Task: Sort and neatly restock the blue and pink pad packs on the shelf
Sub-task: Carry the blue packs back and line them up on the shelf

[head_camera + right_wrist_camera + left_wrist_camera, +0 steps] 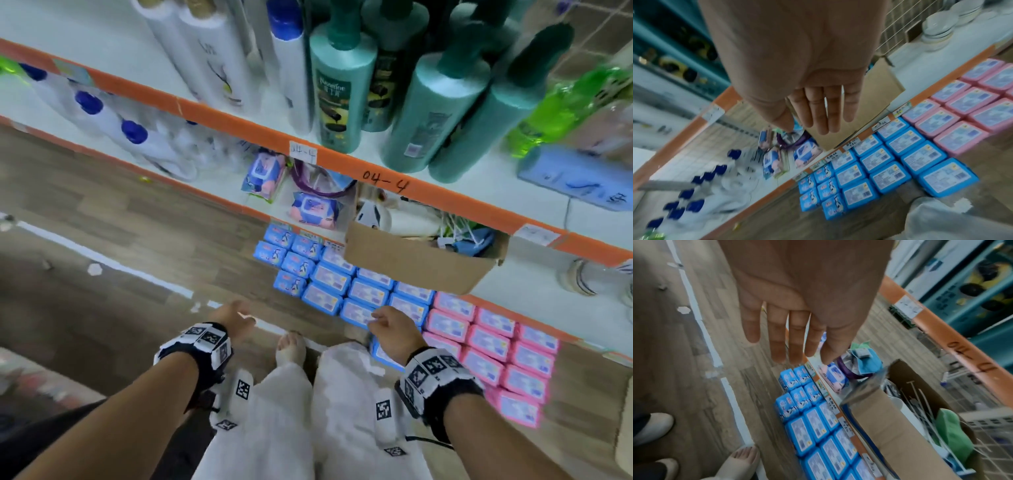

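Observation:
Blue pad packs (346, 291) (809, 434) (890, 162) lie in rows on the wooden floor by the bottom shelf, with smaller blue packs (284, 260) (818, 190) at their left end. Pink pad packs (493, 346) (970, 110) lie in rows to their right. My left hand (236, 318) (795, 334) hovers above the floor left of the blue packs, fingers straight, holding nothing. My right hand (390, 325) (822, 105) hangs over the near blue packs, fingers straight and empty.
A cardboard box (421, 260) of odds and ends sits on the bottom shelf (219, 185) beside wipe packs (315, 209). Shampoo bottles (339, 92) stand on the orange-edged shelf above. My legs and foot (291, 346) are below the hands. Bowls (941, 27) are stacked at the right.

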The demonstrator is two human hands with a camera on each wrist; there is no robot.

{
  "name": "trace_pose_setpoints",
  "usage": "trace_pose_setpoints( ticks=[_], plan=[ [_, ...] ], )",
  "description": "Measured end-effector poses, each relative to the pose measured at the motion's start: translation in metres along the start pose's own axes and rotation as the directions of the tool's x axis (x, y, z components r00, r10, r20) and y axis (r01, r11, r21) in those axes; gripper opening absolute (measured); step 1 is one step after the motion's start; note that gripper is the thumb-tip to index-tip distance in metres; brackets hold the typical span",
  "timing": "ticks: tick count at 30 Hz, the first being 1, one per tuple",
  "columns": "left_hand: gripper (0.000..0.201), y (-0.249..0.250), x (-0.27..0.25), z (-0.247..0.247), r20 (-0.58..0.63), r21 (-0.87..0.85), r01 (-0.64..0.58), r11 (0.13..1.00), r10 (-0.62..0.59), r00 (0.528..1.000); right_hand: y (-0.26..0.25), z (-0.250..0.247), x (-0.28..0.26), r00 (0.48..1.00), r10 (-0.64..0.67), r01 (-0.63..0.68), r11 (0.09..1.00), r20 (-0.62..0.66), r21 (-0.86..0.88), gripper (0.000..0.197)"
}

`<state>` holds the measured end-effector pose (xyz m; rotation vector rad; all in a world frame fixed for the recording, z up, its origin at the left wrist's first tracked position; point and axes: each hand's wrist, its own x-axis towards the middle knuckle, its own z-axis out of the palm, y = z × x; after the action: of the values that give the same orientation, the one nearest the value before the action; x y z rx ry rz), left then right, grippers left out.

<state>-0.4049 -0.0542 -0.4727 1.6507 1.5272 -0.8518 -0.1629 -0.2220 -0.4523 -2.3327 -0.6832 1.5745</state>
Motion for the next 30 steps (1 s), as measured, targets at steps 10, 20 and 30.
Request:
trace_pose_setpoints(
  ticks=[10,20,30],
  plan=[
    [0.039,-0.02,0.171,0.014,-0.032,0.105,0.009,0.994,-0.006,0.999,-0.056,0.074,0.171,0.971,-0.127,0.185,0.935,0.202,-0.302,0.038],
    [0.056,-0.056,0.433,0.077,-0.154,0.422,-0.161,0.892,0.246,0.957,-0.018,0.245,0.412,0.966,-0.126,0.228,0.829,0.226,-0.51,0.059],
    [0.056,-0.06,0.538,0.096,-0.149,0.374,-0.346,0.86,0.424,0.893,0.038,0.325,0.477,0.993,-0.105,0.103,0.649,0.046,-0.753,0.084]
  ],
)
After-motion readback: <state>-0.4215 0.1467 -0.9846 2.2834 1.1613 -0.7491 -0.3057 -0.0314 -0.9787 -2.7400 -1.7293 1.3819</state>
